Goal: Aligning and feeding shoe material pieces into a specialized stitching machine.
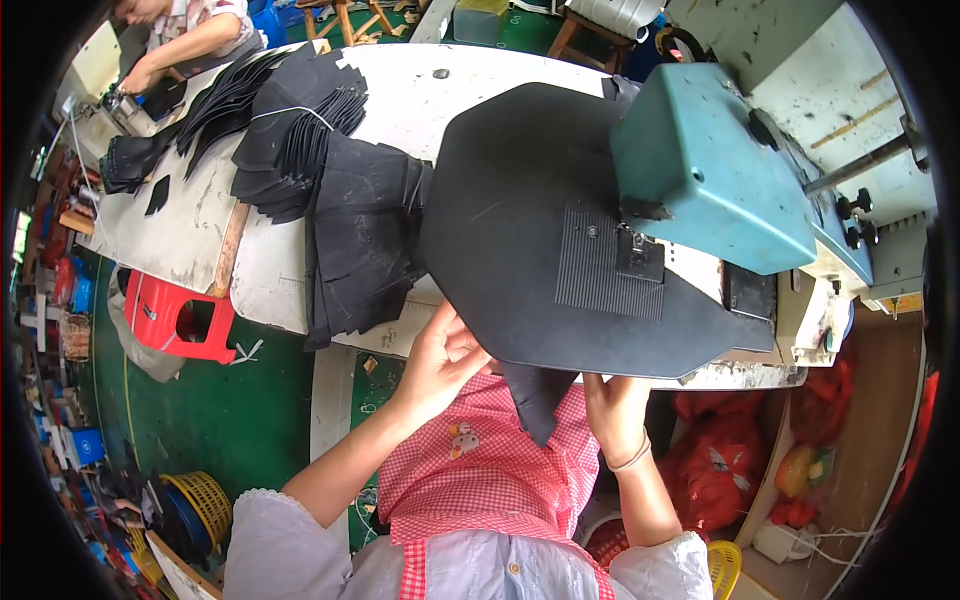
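Squarely beneath the teal machine head (700, 170), as the head view showed it, a broad, many-sided black panel (500, 220) lay nearly flat, its near edge jutting past the white worktable (410, 75). A ribbed black patch (590, 275) sat on it, partly below the machine's small metal foot.

The left hand (432, 370) was half open with curled fingers at the panel's lower-left edge; whether it gripped there could not be told. The right hand (617, 410) reached under the near edge, its fingertips hidden, so its closure was also unclear. Between them hung a dark pointed flap (533, 400).

An uneven pull from the two hands could have twisted the panel askew under the foot, and the loose flap might have snagged or folded. The panel's left side met a fanned black stack (365, 220), which a leftward push could probably have disturbed.

The tabletop looked scuffed and stained, and a cord-tied bundle of black pieces (285, 130) rested farther left. Around it were a green floor (240, 400), a red plastic stool (160, 300), red bags (715, 470) at right, and a co-worker (205, 30) at upper left.
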{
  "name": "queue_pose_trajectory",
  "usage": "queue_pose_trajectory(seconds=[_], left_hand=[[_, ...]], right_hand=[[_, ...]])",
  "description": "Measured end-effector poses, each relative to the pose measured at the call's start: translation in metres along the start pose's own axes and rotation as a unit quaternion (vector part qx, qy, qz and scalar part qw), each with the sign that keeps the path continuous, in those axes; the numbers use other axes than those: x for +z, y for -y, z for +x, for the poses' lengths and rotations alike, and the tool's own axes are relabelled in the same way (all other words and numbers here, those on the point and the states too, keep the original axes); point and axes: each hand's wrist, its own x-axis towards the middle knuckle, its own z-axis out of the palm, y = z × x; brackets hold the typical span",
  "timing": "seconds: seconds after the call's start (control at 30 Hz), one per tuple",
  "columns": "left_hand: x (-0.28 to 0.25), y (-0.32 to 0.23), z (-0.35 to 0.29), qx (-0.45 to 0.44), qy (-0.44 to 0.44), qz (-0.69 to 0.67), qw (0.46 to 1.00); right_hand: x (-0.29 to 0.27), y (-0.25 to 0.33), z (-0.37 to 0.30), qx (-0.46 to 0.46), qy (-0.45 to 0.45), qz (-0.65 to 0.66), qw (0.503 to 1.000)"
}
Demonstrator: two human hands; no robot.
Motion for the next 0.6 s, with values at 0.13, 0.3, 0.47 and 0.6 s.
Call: queue_pose_trajectory(seconds=[0.13,0.3,0.47,0.6], left_hand=[[0.001,0.003,-0.004,0.036,-0.002,0.067,0.997],[-0.015,-0.013,-0.034,0.058,-0.020,0.060,0.996],[-0.039,-0.059,-0.057,0.426,-0.027,0.316,0.847],[-0.016,-0.117,-0.009,0.553,-0.307,0.360,0.686]], right_hand=[[-0.009,0.015,0.003,0.033,0.035,0.011,0.999],[-0.031,0.030,-0.002,0.051,0.160,0.190,0.967],[-0.056,0.046,0.005,-0.263,0.186,0.248,0.914],[-0.090,0.080,0.042,-0.147,0.072,0.111,0.980]])
